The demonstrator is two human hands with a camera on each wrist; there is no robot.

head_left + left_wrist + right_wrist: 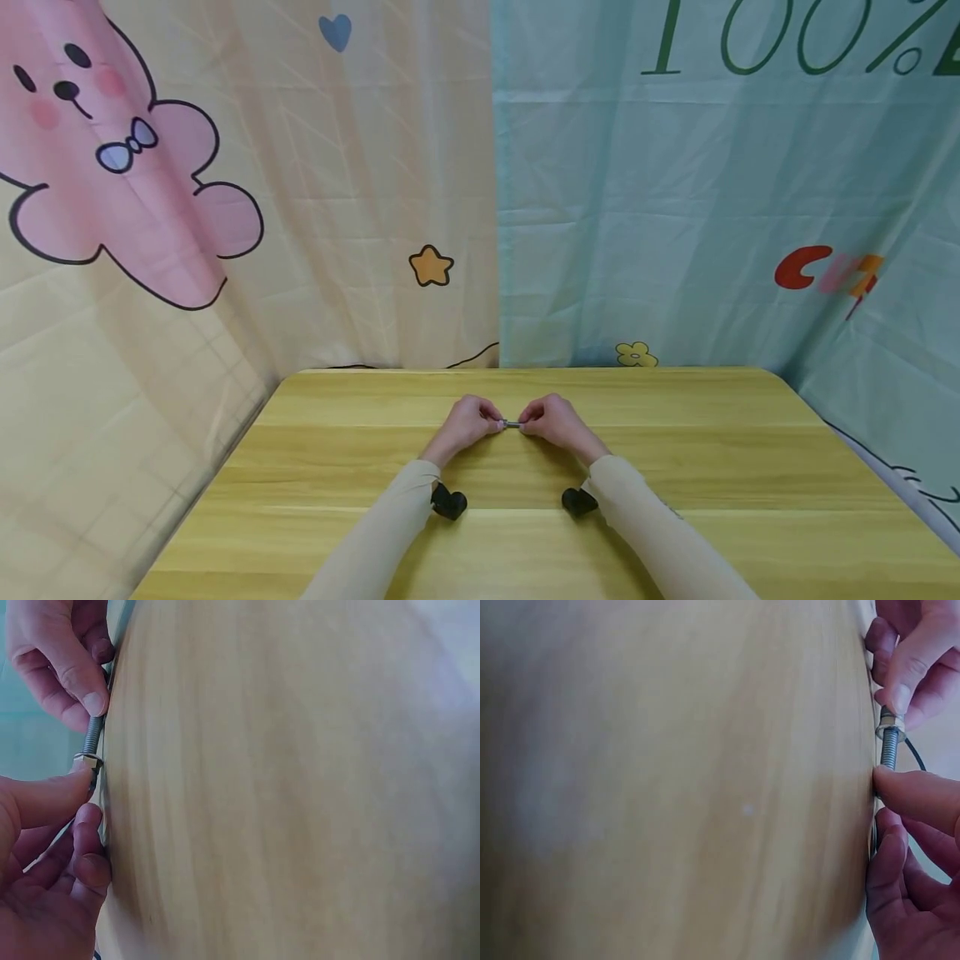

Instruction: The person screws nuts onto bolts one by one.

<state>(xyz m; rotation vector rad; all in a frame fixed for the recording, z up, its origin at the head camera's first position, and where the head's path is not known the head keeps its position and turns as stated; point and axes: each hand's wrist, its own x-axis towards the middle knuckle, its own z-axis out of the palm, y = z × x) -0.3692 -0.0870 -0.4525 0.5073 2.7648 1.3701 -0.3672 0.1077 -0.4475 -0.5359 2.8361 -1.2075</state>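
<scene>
A small metal threaded bolt [513, 424] lies in line between my two hands, over the far part of the table. Near its left end sits a nut with a wider flange or washer [89, 760]. My left hand [468, 423] pinches the nut end, the thumb pressed against the nut. From the other side my right hand [557, 423] pinches the threaded shaft between thumb and fingers. Bare thread [889, 750] shows between the flange and my right thumb. Fingertips hide both ends of the bolt.
The wood-grain table [510, 550] has its back edge just beyond my hands. Printed curtains [420, 167] hang behind it and at both sides. A black device sits at my left wrist [449, 502] and another at my right wrist [579, 502].
</scene>
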